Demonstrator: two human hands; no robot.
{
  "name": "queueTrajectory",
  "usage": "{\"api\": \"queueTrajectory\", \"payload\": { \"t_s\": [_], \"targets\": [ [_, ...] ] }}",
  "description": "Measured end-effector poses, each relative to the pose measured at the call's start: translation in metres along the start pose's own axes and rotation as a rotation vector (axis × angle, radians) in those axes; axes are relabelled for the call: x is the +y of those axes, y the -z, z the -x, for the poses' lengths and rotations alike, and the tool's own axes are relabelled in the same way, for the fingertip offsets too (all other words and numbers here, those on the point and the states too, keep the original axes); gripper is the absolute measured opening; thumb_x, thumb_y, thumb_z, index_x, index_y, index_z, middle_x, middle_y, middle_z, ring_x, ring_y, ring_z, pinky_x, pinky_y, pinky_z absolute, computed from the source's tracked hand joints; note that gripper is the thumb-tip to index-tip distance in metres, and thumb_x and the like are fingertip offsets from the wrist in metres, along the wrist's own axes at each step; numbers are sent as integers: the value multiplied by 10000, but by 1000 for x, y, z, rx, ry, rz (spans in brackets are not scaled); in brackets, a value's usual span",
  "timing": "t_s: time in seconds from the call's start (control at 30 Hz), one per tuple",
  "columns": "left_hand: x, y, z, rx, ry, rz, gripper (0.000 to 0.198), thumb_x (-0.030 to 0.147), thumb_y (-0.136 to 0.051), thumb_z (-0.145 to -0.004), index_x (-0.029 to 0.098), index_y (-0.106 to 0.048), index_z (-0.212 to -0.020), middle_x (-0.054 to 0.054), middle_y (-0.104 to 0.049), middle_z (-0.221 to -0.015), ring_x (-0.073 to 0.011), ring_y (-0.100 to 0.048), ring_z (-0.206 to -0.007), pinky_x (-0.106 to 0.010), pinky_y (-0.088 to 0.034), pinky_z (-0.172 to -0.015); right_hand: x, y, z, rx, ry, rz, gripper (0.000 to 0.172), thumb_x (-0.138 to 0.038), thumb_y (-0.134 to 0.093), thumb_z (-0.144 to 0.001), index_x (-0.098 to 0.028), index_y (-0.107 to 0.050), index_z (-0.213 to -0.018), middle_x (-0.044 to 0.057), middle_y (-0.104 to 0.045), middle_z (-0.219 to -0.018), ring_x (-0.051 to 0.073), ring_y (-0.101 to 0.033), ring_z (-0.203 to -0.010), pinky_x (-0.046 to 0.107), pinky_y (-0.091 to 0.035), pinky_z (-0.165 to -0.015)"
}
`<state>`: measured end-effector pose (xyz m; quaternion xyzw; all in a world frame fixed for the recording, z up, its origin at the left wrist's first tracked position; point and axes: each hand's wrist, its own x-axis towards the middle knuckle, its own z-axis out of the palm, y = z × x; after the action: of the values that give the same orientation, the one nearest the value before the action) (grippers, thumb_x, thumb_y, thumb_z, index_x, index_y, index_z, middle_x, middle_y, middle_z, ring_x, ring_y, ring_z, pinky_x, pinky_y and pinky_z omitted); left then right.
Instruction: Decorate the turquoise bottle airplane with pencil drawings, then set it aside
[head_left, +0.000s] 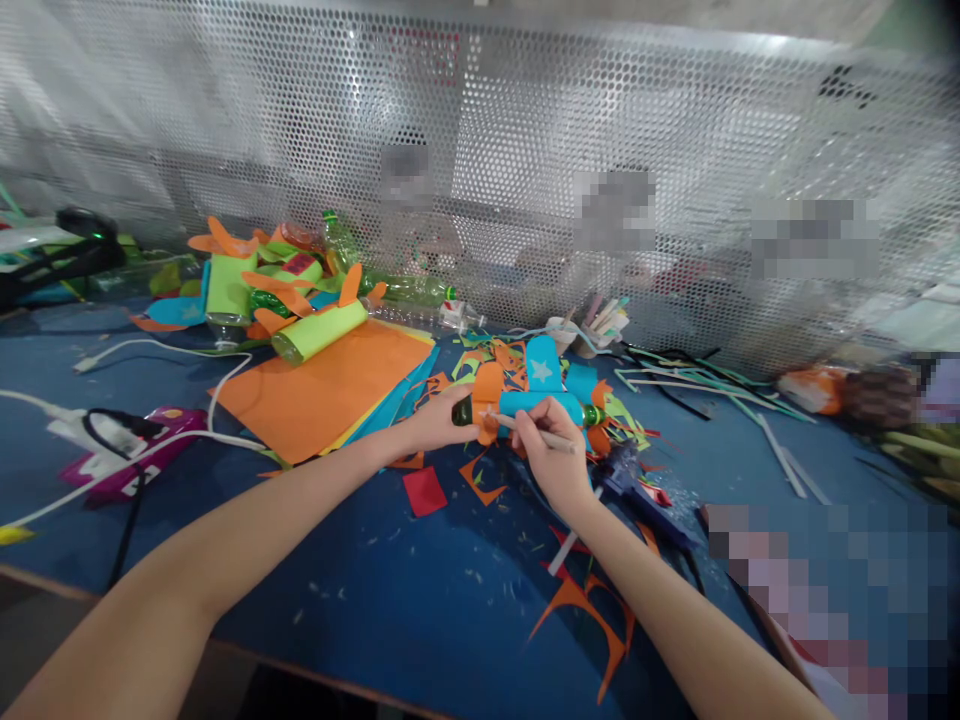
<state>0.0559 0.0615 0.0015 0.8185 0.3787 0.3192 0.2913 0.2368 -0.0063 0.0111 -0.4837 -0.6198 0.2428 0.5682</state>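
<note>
A green plastic bottle wrapped in blue paper [517, 402] lies sideways in front of me, with its green cap end to the right. An orange paper piece [489, 382] stands at its base end, and a blue paper wing with a pale star [541, 364] sticks up from its middle. My left hand [439, 422] is closed around the base of the bottle. In my right hand [556, 458] is a pale marker [556, 441], held like a pen. Its tip meets the orange paper near my left fingers.
Paper scraps surround the bottle. A blue glue gun [649, 500] lies right. Orange sheets [330, 385] are stacked left, beneath a green-wrapped bottle [322, 332]. Cups of markers [600, 328] stand behind. A purple power strip [135, 455] with cables lies left; a perforated metal screen [517, 130] rises behind.
</note>
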Motion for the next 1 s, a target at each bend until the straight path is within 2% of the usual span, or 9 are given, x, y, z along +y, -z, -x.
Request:
{"api": "queueTrajectory", "payload": {
  "t_s": [0.63,1.0],
  "targets": [
    [0,-1,-1,-20,23,-3,438,334,-631,-687,150,-534,-1072,-83,-611,-992,-277,-574,-998,-405,-462,-872,2,1,0,-19,22,68,259,-341,-541,-889,-228,-413,-695,-40,-553,-546,122,-504,-517,248,-391,-527],
    [2,1,1,-9,10,10,410,325,-634,-692,153,-553,-1055,-79,-612,-989,-269,-574,-993,-396,-465,-871,-1,0,0,12,-16,11,255,-322,-546,-875,-231,-401,-686,-54,-540,-524,111,-473,-476,245,-376,-503]
  ]
}}
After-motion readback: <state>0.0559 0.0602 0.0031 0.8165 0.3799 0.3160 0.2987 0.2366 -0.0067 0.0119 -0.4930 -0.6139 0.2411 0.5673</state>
